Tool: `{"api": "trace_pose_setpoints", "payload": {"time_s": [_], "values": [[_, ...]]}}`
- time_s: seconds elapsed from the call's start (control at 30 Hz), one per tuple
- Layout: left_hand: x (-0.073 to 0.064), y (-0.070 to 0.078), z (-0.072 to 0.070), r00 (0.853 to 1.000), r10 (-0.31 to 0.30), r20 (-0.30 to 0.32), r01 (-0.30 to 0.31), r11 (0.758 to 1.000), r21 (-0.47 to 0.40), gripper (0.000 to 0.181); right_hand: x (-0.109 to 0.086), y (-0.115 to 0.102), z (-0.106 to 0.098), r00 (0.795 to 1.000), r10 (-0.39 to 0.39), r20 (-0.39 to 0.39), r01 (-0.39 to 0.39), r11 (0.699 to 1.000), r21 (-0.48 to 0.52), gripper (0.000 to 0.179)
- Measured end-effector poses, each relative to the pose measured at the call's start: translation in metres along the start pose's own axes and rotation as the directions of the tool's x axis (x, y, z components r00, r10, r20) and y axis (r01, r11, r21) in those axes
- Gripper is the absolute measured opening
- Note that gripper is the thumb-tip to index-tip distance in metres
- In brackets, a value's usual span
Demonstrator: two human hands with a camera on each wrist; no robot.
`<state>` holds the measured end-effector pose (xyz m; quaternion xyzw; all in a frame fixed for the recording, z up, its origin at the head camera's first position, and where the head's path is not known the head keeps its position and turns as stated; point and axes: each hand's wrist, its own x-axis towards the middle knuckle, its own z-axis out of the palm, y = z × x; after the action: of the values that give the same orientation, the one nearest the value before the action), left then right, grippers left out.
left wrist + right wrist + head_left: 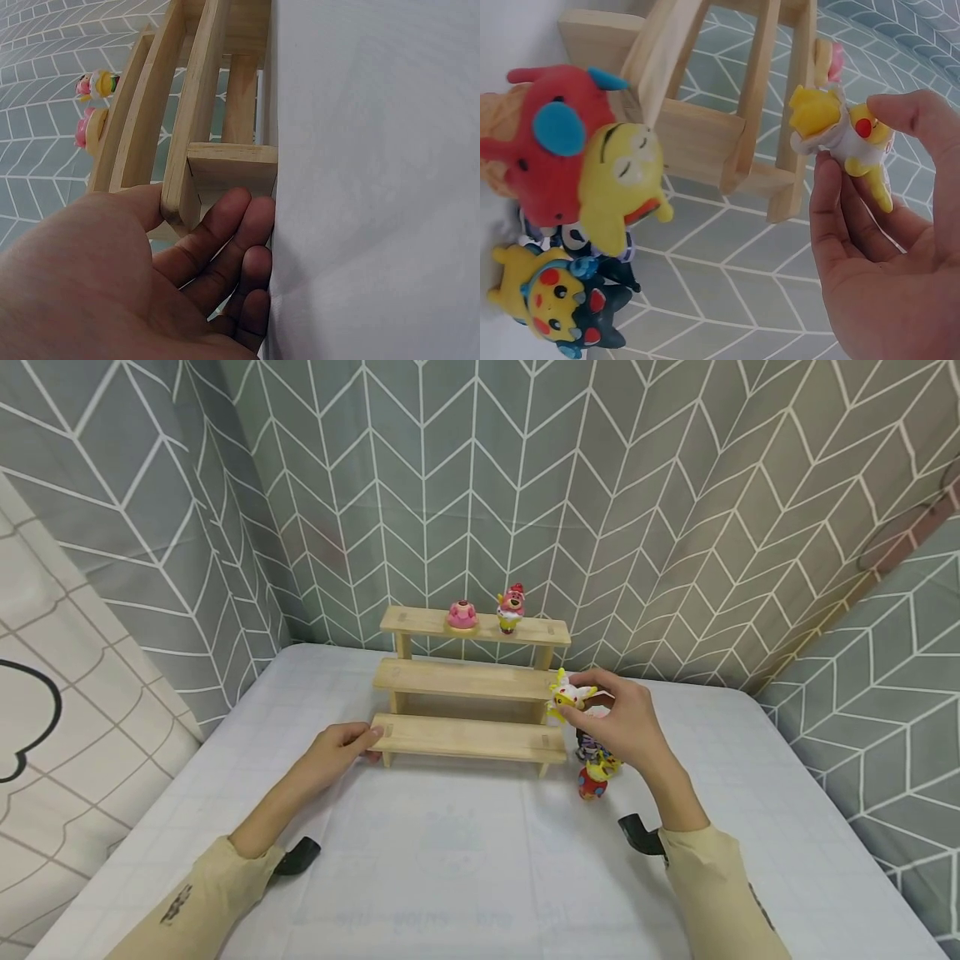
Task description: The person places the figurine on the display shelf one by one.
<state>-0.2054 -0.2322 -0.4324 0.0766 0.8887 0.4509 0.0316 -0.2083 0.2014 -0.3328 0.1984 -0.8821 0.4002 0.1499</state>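
A three-tier wooden display shelf [465, 735] stands on the table. My left hand [339, 753] grips the left end of its lowest step, thumb against the board and fingers curled beneath, as the left wrist view shows. My right hand [626, 714] pinches a white-and-yellow figurine [855, 131] with red cheeks between thumb and fingers, held in the air by the right end of the middle step. On the top step sit a pink figurine [462, 616] with a yellow base and, to its right, a pink bear figurine [512, 608] with a red top.
Right of the shelf, below my right hand, several figurines stand close together: a red-and-yellow figurine [562, 150] on a cone-like base, a yellow figurine [551, 292] with a dark hood, and others partly hidden. A patterned grey curtain [465, 485] hangs behind the white-covered table [420, 860].
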Motion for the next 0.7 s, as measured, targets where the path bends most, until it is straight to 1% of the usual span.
{"api": "trace_pose_setpoints", "payload": {"time_s": [0.23,0.57,0.7], "values": [[0.000,-0.001,-0.001,1.000,0.003,0.003,-0.003,1.000,-0.008,0.044,0.010,0.000,0.000,1.000,-0.015,-0.017,0.014,0.999,-0.029,0.038],[0.000,-0.001,0.000,1.000,-0.003,0.000,0.003,1.000,-0.005,0.045,0.020,0.000,0.000,1.000,0.009,-0.024,-0.010,0.999,-0.045,0.040],[0.000,0.000,0.000,1.000,-0.009,0.001,0.009,1.000,-0.003,0.045,0.022,0.000,0.000,0.999,0.007,-0.046,-0.009,0.998,-0.059,0.040]]}}
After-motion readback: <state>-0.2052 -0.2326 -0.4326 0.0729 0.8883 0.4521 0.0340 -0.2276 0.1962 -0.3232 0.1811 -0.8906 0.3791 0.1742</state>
